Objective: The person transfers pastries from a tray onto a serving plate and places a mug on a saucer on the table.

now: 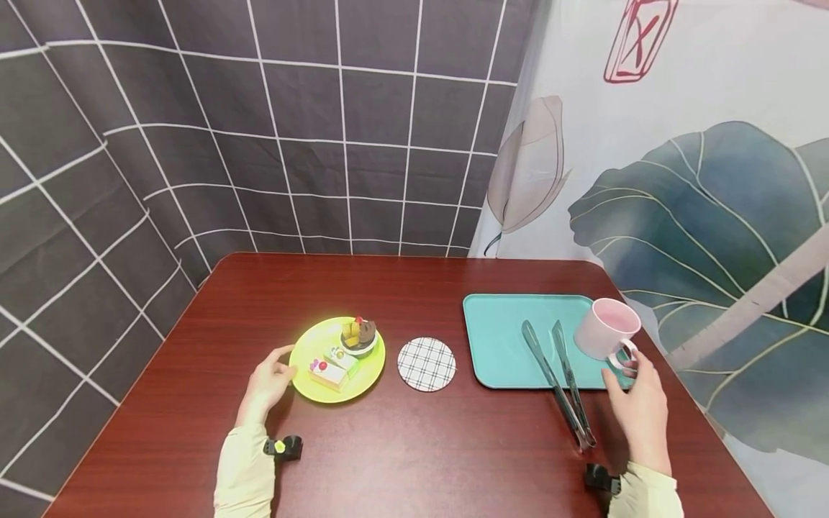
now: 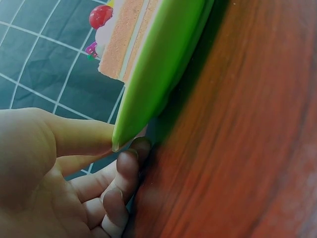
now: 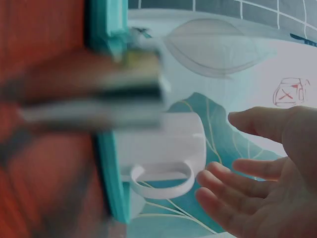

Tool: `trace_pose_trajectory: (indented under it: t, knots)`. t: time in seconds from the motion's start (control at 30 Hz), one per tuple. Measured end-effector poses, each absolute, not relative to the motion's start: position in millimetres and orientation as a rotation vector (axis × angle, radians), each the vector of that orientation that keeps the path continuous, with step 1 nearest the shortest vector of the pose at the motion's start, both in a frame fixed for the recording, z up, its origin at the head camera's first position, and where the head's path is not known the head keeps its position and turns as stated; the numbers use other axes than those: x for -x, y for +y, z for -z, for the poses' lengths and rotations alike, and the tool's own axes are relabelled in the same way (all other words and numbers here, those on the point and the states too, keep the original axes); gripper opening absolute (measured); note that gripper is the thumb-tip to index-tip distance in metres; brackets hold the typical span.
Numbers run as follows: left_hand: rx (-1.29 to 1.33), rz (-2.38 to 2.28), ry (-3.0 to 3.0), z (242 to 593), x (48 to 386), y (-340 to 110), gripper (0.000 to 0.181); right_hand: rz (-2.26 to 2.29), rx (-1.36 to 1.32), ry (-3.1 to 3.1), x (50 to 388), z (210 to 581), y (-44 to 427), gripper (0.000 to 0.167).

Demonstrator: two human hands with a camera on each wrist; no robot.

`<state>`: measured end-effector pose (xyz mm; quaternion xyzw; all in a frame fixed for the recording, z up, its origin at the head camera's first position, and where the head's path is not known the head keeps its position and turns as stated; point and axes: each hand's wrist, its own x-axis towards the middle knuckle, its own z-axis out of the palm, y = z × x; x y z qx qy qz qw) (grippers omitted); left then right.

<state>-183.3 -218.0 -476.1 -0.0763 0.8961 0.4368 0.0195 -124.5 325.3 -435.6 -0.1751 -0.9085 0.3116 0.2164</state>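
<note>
My left hand (image 1: 264, 383) is at the near-left rim of a yellow-green plate (image 1: 304, 385). In the left wrist view the thumb lies against the plate's rim (image 2: 130, 116) and the fingers curl under it. On the plate sit a cake slice with a red berry (image 1: 328, 374), a second small cake piece (image 1: 341, 357) and a chocolate-topped cupcake (image 1: 359, 337). My right hand (image 1: 641, 410) is beside the handle of a pink mug (image 1: 599, 333), fingers loosely spread. The right wrist view shows a gap between the fingertips and the mug's handle (image 3: 166, 192).
The mug stands upright on the right end of a turquoise tray (image 1: 499, 345). Metal tongs (image 1: 558, 381) lie across the tray's front edge onto the brown table (image 1: 414, 460). A round checked coaster (image 1: 426, 365) lies between plate and tray.
</note>
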Motion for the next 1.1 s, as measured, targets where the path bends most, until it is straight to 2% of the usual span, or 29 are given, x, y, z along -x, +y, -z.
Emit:
trace_pose_trajectory:
  t: [0.5, 1.1]
  knots:
    - [0.246, -1.357, 2.766, 478.1, 183.6, -218.3, 0.048, -1.047, 0.662, -2.577, 138.1, 435.1, 360.1, 0.073]
    - [0.253, -1.365, 2.765, 478.9, 184.1, -218.7, 0.048, -1.191, 0.731, -2.603, 154.9, 446.7, 368.3, 0.056]
